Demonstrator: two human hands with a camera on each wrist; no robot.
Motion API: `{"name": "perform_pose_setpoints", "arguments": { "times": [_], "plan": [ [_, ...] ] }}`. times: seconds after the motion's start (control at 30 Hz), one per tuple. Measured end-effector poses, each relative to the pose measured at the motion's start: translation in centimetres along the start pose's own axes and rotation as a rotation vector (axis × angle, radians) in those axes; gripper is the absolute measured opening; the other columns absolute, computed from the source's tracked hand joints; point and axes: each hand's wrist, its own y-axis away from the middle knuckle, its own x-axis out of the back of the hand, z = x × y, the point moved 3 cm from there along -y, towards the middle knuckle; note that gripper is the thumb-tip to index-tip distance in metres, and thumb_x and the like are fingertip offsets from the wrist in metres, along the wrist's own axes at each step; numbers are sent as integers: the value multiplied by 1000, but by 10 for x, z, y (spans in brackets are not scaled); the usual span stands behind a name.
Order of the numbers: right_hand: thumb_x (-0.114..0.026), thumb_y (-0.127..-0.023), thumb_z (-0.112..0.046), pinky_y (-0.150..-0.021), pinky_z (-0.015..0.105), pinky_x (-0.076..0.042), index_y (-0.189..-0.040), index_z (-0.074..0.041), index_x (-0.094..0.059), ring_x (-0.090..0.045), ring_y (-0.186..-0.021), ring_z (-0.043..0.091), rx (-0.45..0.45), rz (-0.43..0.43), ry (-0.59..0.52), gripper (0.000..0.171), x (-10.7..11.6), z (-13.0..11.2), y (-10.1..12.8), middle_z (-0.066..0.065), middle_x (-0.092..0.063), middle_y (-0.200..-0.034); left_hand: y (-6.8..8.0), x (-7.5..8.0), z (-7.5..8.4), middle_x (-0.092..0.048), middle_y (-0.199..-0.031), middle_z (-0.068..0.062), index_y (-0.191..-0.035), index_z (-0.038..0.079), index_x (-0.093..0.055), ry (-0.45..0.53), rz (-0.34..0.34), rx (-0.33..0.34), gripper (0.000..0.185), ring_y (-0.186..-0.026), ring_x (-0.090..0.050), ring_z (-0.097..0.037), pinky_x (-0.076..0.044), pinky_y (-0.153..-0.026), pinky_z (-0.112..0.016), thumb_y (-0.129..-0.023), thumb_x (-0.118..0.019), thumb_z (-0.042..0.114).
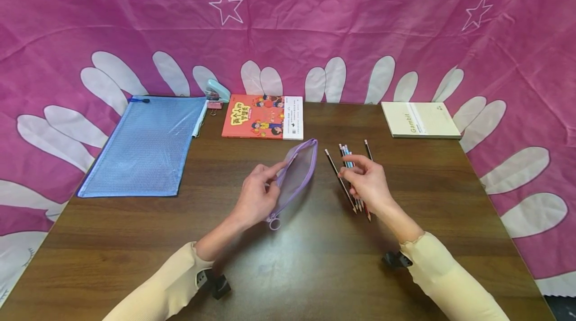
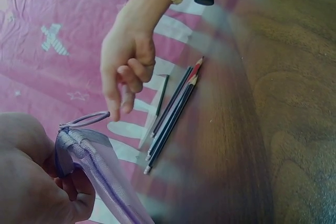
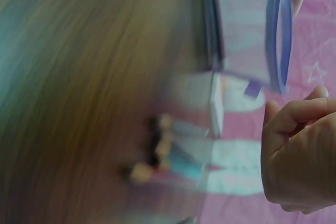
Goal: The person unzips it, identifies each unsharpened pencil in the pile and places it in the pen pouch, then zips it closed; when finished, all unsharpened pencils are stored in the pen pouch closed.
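My left hand (image 1: 257, 193) pinches one side of a purple mesh zip pouch (image 1: 294, 181), fingers and thumb on its edge. The pouch's long zipped mouth gapes, and a ring pull (image 1: 270, 224) hangs at its near end. Over several pencils (image 1: 340, 181) lying on the table hovers my right hand (image 1: 371, 186), its fingers loosely bent with nothing visible between them. In the left wrist view that hand is apart from the pencils (image 2: 172, 125). The right wrist view shows the pouch (image 3: 247, 24) beyond the hand (image 3: 302, 153), with blurred pencils below.
A blue mesh zip folder (image 1: 139, 148) lies at the left. Behind are a light blue stapler (image 1: 219, 90), a pink binder clip (image 1: 214, 105) and a red picture book (image 1: 256, 118). A cream book (image 1: 420, 120) lies at the back right. A pink curtain (image 1: 288, 11) hangs behind the wooden table (image 1: 288, 276).
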Motion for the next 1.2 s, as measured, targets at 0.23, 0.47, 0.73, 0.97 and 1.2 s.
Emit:
{"name": "perform_pose_setpoints", "arguments": {
  "times": [0.23, 0.47, 0.73, 0.97, 1.2],
  "plan": [
    [-63, -93, -3, -41, 21, -41, -132, 5, -56, -48, -46, 8, 8, 31, 135, 41, 36, 14, -8, 24, -67, -93, 0, -1, -1, -52, -83, -6, -127, -1, -67, -1, 0, -17, 51, -75, -53, -18, -55, -67, -30, -79, -52, -14],
    [-63, -93, -5, -42, 22, -40, -136, 5, -52, -49, -47, 9, 0, 29, 272, 46, 70, 19, -13, 22, -69, -93, 1, -2, -1, -52, -81, -6, -126, -3, -67, 3, 1, -37, 51, -74, -55, -19, -56, -67, -30, -79, -52, -14],
    [-65, -92, -7, -42, 26, -46, -133, 6, -55, -54, -51, 14, 8, 37, 440, 45, 87, 26, -22, 20, -66, -86, 1, -2, -1, -52, -81, -5, -126, -2, -67, -14, -9, -49, 51, -73, -54, -18, -54, -66, -29, -79, -52, -14],
    [-66, -94, -14, -46, 30, -49, -135, 5, -54, -63, -59, 16, -12, 17, 564, 47, 91, 33, -29, 20, -68, -95, 0, -2, -1, -52, -81, -5, -126, -3, -67, -14, -16, -48, 50, -73, -53, -18, -52, -62, -27, -79, -53, -14],
    [-67, -92, -18, -49, 31, -50, -141, 6, -47, -65, -59, 18, 7, -14, 656, 57, 91, 36, -36, 19, -68, -92, 1, -2, -1, -51, -81, -5, -126, -2, -68, -18, -17, -48, 50, -73, -54, -18, -52, -63, -27, -80, -53, -14]
  ]
}}
